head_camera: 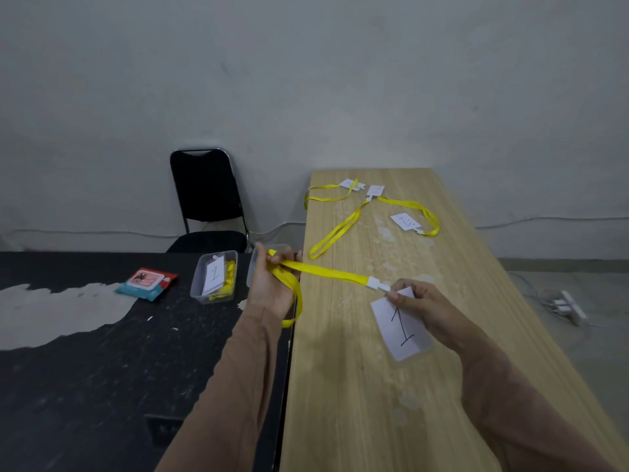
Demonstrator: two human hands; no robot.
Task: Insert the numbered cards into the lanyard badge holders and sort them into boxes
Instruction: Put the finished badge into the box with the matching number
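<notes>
Now left hand (pixel 272 287) grips yellow lanyard (pixel 328 272); right hand (pixel 420 306) pinches badge holder (pixel 413 356), card (pixel 396 330) marked "1".

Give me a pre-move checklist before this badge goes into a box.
1. Card marked 1 seated inside the clear badge holder: ok.
2. Left hand grips the yellow strap: ok.
3. Right hand pinches the holder's top: ok.
4. Left box matches, its stored card also reads 1: ok.
5. Second box, mostly hidden behind the left hand, contents: cannot tell.
</notes>
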